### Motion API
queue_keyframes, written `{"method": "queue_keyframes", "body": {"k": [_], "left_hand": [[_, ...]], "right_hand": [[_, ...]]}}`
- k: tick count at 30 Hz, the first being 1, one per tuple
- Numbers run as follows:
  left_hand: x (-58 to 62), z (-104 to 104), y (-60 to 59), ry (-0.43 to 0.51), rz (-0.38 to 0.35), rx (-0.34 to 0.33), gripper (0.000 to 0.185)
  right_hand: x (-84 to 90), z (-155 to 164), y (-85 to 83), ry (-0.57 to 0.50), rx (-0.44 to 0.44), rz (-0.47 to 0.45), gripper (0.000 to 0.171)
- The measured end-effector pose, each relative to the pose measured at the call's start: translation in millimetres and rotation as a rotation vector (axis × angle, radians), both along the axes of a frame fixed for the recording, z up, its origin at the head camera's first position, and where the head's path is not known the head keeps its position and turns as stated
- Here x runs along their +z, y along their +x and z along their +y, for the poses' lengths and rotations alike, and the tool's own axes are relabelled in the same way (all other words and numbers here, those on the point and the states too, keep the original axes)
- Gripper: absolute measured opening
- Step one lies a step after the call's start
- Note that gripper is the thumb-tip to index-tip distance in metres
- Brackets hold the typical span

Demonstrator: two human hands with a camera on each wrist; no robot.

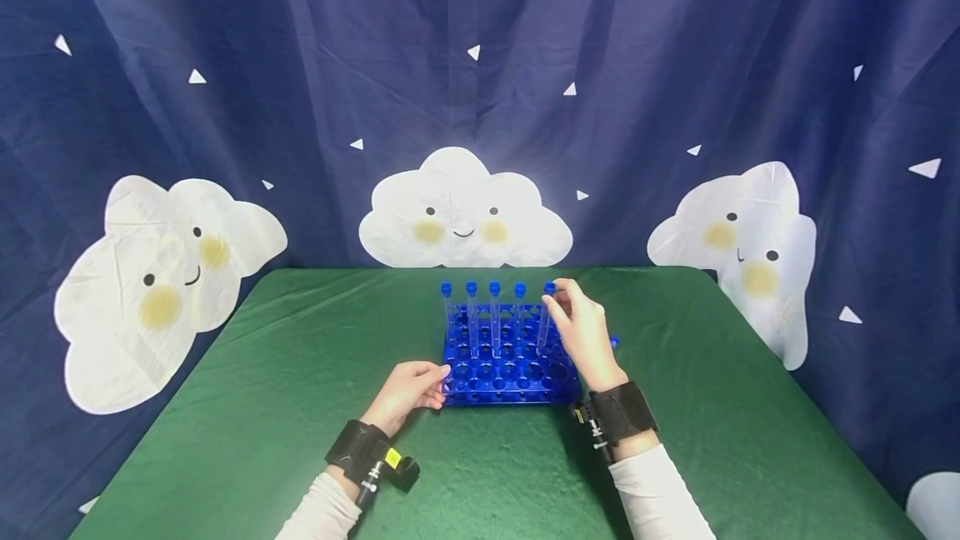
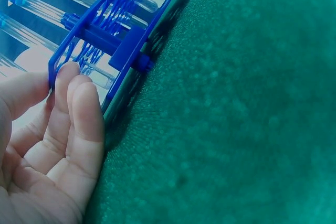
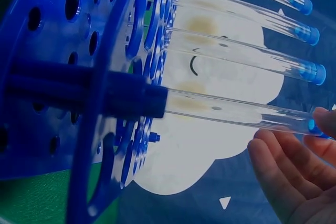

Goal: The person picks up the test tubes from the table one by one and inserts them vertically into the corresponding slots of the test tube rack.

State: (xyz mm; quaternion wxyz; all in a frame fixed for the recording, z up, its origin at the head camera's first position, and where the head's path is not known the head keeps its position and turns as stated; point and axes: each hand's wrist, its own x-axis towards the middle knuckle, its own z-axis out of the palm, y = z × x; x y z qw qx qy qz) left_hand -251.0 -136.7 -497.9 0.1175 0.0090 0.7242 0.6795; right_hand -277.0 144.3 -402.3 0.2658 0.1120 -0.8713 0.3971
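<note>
A blue test tube rack (image 1: 512, 397) stands on the green-covered table. Several clear test tubes (image 1: 495, 327) with blue caps stand upright in a row in it. At the row's right end, my right hand (image 1: 588, 336) pinches the capped top of a test tube (image 3: 236, 115) between thumb and fingers. That tube's lower part runs down into the rack; its bottom end is hidden in the right wrist view. My left hand (image 1: 405, 394) grips the rack's front left corner, thumb on the upper plate and fingers beside the edge, as the left wrist view shows.
A small blue cap-like piece (image 1: 614, 342) shows just beyond the rack's right side, partly behind my right hand. The green tablecloth (image 1: 285, 407) spreads around the rack. Behind the table hangs a dark blue curtain (image 1: 420, 98) with clouds and triangles.
</note>
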Motion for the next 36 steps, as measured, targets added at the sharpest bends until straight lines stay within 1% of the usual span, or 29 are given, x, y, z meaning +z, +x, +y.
{"method": "queue_keyframes", "body": {"k": [11,18,24,27,29,36], "left_hand": [[-0.3,-0.2,0.2,0.002,-0.002,0.001,0.027],[-0.2,0.0,0.6,0.001,-0.005,0.001,0.029],[-1.6,-0.1,-1.2,0.013,-0.013,-0.002,0.028],[-2.6,-0.2,-2.3,0.023,-0.016,-0.006,0.027],[-3.0,-0.3,-2.7,0.022,-0.017,-0.005,0.026],[-2.0,0.1,-2.3,0.013,-0.013,-0.002,0.027]], "right_hand": [[-1.3,0.1,-1.3,0.021,-0.004,-0.009,0.024],[2.0,2.1,0.1,0.025,-0.001,-0.016,0.025],[5.4,7.9,1.2,0.009,-0.002,0.003,0.026],[6.6,14.1,-0.5,0.003,-0.028,0.016,0.026],[7.4,20.2,-1.9,-0.009,-0.06,0.015,0.027],[0.3,47.5,-10.3,-0.04,-0.212,-0.023,0.033]]}}
